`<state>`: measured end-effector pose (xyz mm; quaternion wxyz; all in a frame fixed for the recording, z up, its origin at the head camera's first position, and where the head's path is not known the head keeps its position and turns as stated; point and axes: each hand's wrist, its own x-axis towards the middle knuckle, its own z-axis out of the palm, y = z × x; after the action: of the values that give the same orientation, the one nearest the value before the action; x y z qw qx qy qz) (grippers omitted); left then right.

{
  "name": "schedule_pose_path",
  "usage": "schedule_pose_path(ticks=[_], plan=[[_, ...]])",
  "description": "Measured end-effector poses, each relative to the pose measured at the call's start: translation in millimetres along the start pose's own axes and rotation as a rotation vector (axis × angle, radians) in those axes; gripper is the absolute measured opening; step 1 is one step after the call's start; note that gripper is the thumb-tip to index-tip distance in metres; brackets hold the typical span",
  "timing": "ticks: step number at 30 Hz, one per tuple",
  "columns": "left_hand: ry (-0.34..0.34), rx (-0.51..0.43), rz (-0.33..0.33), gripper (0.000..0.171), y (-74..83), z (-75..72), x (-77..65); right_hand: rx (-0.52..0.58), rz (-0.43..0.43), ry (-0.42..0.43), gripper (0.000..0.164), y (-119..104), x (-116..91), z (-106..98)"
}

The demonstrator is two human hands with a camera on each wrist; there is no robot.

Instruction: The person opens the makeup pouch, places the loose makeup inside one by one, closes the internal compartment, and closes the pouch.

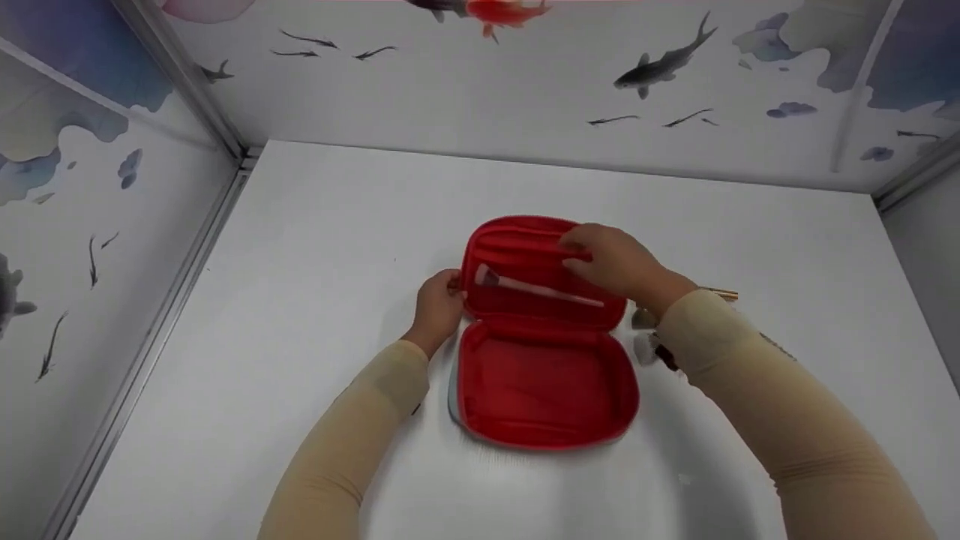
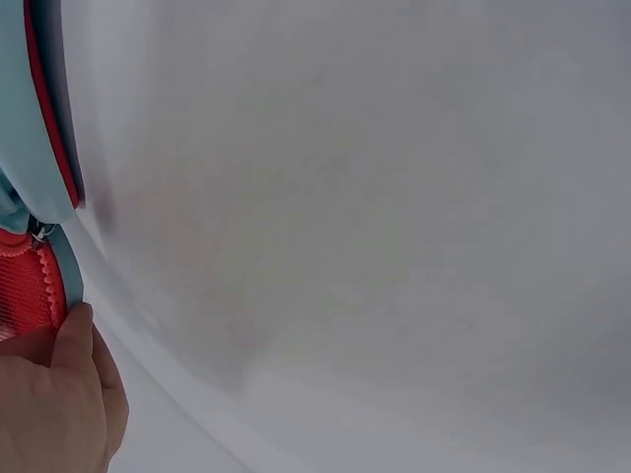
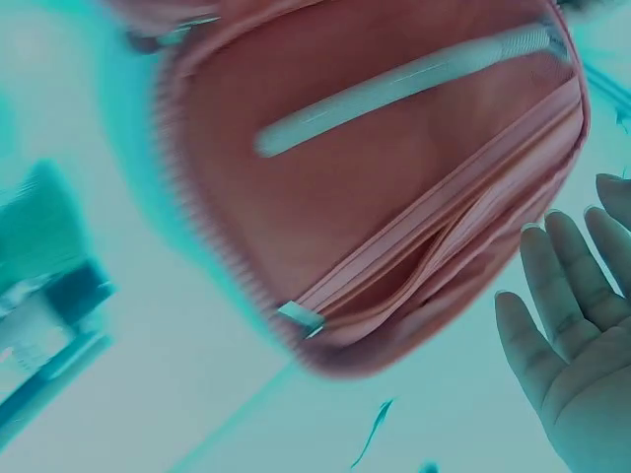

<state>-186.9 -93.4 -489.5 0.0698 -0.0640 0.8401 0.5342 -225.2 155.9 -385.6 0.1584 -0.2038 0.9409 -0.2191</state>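
Observation:
A zip case (image 1: pixel 547 390) lies unfolded, red inside and light blue on its outer shell (image 2: pixel 30 118). One makeup brush (image 1: pixel 540 290) with a pale handle lies slantwise in the far half. My left hand (image 1: pixel 439 307) pinches the left edge of that far half between thumb and fingers; the left wrist view shows the thumb on the rim near the zip. My right hand (image 1: pixel 619 262) is over the upper right of the far half, holding nothing. In the right wrist view its fingers (image 3: pixel 557 286) are spread, beside a slit pocket (image 3: pixel 434 236) in the lining.
More brushes lie right of the case, partly hidden by my right forearm; pale bristles (image 1: pixel 645 349) and a gold-coloured handle (image 1: pixel 720 294) show. The white table (image 1: pixel 337 225) meets patterned panels (image 1: pixel 487 97) at the back and left.

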Motion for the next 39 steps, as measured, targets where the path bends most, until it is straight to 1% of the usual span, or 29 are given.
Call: schedule_pose_path(ticks=[5,9,14,17,21,26,28,32,34,39], plan=[[0.005,0.015,0.001,0.031,-0.9,-0.2,-1.2,0.058,0.026,0.017,0.031,16.6,-23.3,-2.8],[0.006,0.009,0.001,0.031,0.6,0.5,-1.5,0.052,0.026,0.03,0.029,25.2,-41.9,-5.1],[0.009,-0.003,0.003,0.031,1.5,0.2,-1.5,0.021,0.011,0.056,0.026,33.1,-58.7,-4.6],[0.014,0.004,0.02,0.03,1.1,0.3,-2.0,0.008,0.005,0.068,0.024,40.1,-66.3,-0.8],[0.022,0.024,0.03,0.03,0.0,0.5,-2.4,-0.017,0.021,0.074,0.026,50.5,-76.0,6.5],[0.03,0.06,0.02,0.032,-1.1,0.4,-1.2,-0.061,0.03,0.107,0.024,65.1,-87.5,16.3],[0.032,0.059,0.014,0.033,-1.8,0.3,-0.6,-0.079,0.029,0.12,0.022,71.4,-91.9,19.9],[0.027,0.052,0.011,0.033,-2.3,0.3,-0.3,-0.11,0.048,0.115,0.023,85.0,-102.2,25.7],[0.025,0.051,0.013,0.033,-2.0,0.2,-0.9,-0.126,0.059,0.106,0.027,91.3,-107.2,28.1],[0.031,0.058,0.037,0.031,-0.6,0.9,-1.9,-0.136,0.089,0.1,0.03,104.9,-115.9,33.8]])
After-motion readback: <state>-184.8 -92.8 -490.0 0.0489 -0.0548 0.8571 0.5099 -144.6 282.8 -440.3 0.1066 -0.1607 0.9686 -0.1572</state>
